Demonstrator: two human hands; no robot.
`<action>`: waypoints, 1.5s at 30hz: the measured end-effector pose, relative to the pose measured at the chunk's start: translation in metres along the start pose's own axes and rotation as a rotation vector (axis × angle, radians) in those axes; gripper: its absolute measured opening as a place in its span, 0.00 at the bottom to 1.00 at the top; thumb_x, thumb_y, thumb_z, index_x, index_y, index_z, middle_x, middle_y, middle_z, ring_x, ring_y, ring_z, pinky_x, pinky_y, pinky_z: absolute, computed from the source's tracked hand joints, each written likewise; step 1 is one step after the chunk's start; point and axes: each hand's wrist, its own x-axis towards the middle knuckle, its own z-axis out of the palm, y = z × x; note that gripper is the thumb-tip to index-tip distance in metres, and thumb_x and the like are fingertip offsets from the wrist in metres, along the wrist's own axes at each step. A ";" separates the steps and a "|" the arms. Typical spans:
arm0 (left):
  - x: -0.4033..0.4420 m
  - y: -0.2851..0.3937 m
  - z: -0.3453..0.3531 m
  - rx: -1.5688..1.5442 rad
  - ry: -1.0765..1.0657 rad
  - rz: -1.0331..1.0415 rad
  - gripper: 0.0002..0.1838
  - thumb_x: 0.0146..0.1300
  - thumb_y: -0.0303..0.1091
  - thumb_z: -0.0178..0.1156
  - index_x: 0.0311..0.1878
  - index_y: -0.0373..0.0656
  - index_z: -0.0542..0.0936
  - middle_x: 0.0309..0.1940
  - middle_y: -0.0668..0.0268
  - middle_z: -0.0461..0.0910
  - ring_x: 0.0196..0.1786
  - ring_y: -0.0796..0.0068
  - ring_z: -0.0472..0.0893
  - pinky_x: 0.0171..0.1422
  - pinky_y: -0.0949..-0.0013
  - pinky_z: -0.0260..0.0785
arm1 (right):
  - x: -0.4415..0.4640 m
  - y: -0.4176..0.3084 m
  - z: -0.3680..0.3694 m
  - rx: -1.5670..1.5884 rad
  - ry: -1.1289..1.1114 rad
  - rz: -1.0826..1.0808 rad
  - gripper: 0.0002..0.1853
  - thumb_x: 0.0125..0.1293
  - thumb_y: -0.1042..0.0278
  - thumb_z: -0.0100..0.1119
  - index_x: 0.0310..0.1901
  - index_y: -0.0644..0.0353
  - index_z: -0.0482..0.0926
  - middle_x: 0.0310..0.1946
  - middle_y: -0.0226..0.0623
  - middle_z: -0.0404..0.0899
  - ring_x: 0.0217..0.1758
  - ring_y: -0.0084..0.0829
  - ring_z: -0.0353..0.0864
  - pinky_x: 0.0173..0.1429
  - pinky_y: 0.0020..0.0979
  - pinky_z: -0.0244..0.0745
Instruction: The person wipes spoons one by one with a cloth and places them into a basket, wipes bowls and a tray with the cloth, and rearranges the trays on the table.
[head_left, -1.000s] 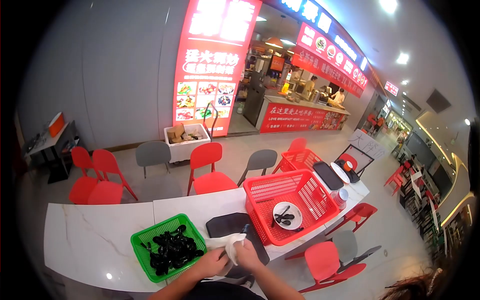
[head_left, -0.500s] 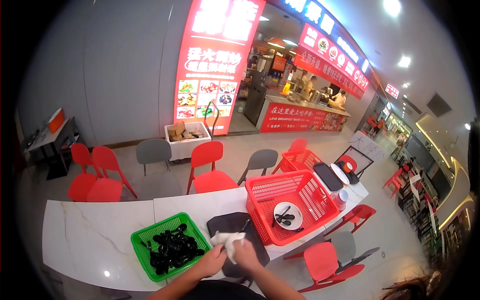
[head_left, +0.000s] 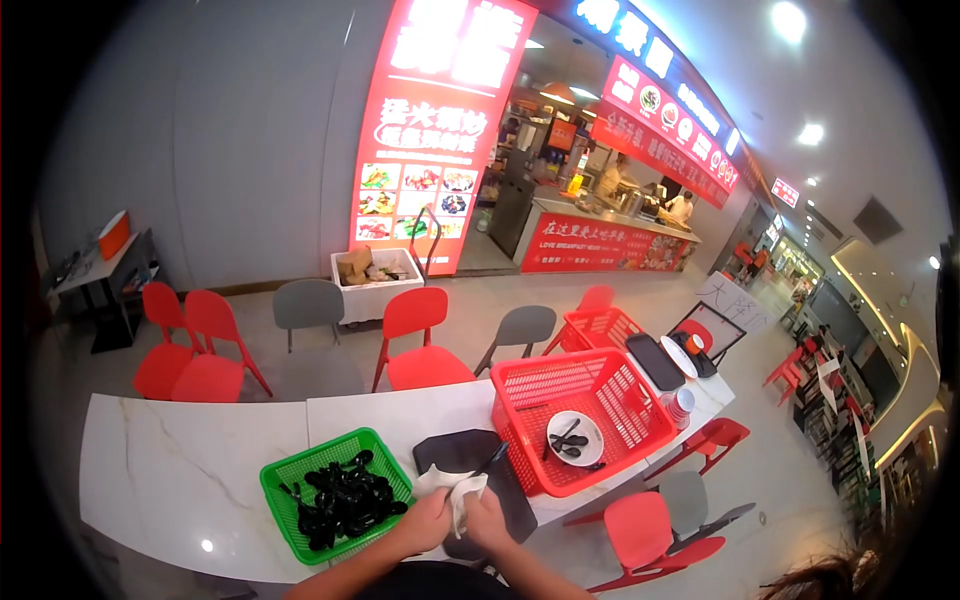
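Observation:
A white cloth (head_left: 462, 492) is bunched between my two hands over a dark tray (head_left: 520, 510). My left hand (head_left: 428, 522) is closed on the cloth's left side, and my right hand (head_left: 487, 520) grips its right side. A slim black utensil (head_left: 492, 459) pokes out beyond the cloth; its other end is hidden, so I cannot tell its kind. To the left, a green basket (head_left: 283, 463) holds a heap of black spoons (head_left: 345, 500). On the right stands a large red basket (head_left: 640, 440) with a white bowl (head_left: 590, 427) inside, containing several black spoons (head_left: 571, 441).
Beyond the red basket are another red basket (head_left: 600, 325), dark trays (head_left: 655, 357) and stacked cups (head_left: 680, 403). Red and grey chairs line the white table (head_left: 200, 470). A white bin (head_left: 375, 295) stands behind, before a food counter (head_left: 600, 243) with people inside.
My hands have shifted slightly and the cloth is folded differently, now spread further left. The utensil's visible end has tilted a little. The baskets have stayed put.

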 end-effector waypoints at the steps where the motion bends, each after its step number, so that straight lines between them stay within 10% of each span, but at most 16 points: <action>1: 0.000 0.001 -0.001 0.019 0.001 0.014 0.16 0.74 0.36 0.46 0.58 0.37 0.73 0.41 0.40 0.82 0.46 0.38 0.82 0.50 0.49 0.74 | 0.000 0.000 0.001 0.024 0.007 0.005 0.11 0.76 0.70 0.45 0.50 0.62 0.78 0.39 0.27 0.80 0.41 0.19 0.77 0.44 0.25 0.73; 12: -0.013 0.027 0.000 0.015 -0.001 0.019 0.20 0.74 0.39 0.47 0.59 0.34 0.71 0.41 0.35 0.80 0.46 0.33 0.80 0.51 0.43 0.72 | -0.007 -0.047 0.015 0.115 0.270 -0.021 0.11 0.74 0.68 0.45 0.44 0.61 0.79 0.33 0.28 0.79 0.33 0.21 0.76 0.35 0.28 0.70; 17: -0.016 0.029 0.003 0.035 0.047 0.178 0.17 0.75 0.38 0.47 0.56 0.33 0.72 0.35 0.40 0.81 0.41 0.37 0.81 0.47 0.48 0.73 | 0.025 -0.052 -0.009 0.428 0.257 -0.089 0.14 0.80 0.66 0.42 0.46 0.65 0.77 0.41 0.37 0.82 0.42 0.29 0.83 0.47 0.32 0.78; 24: -0.023 0.052 -0.012 0.011 -0.152 -0.099 0.18 0.75 0.38 0.44 0.56 0.32 0.69 0.33 0.40 0.81 0.41 0.37 0.81 0.47 0.43 0.70 | 0.035 -0.057 -0.010 0.537 0.210 0.037 0.13 0.79 0.66 0.42 0.49 0.65 0.74 0.43 0.41 0.81 0.45 0.36 0.84 0.50 0.38 0.80; 34: -0.041 0.025 -0.008 -0.221 -0.020 -0.023 0.21 0.74 0.38 0.46 0.62 0.32 0.71 0.49 0.39 0.81 0.55 0.40 0.80 0.61 0.51 0.70 | -0.012 -0.040 0.015 -0.229 -0.019 -0.049 0.14 0.78 0.63 0.49 0.42 0.63 0.81 0.32 0.28 0.82 0.34 0.18 0.78 0.37 0.26 0.73; 37: -0.039 0.009 -0.002 -0.185 -0.002 0.000 0.17 0.74 0.34 0.46 0.58 0.34 0.73 0.43 0.51 0.83 0.45 0.59 0.84 0.52 0.60 0.75 | -0.015 -0.038 0.019 -0.310 0.021 -0.097 0.13 0.77 0.63 0.50 0.42 0.64 0.81 0.31 0.28 0.81 0.34 0.19 0.78 0.37 0.27 0.74; 45: -0.040 0.029 -0.002 0.015 -0.172 -0.073 0.20 0.76 0.40 0.45 0.59 0.31 0.68 0.36 0.35 0.80 0.42 0.32 0.80 0.48 0.42 0.71 | 0.014 -0.060 0.002 0.183 0.405 0.030 0.20 0.80 0.55 0.42 0.41 0.62 0.78 0.31 0.33 0.81 0.32 0.26 0.80 0.36 0.30 0.74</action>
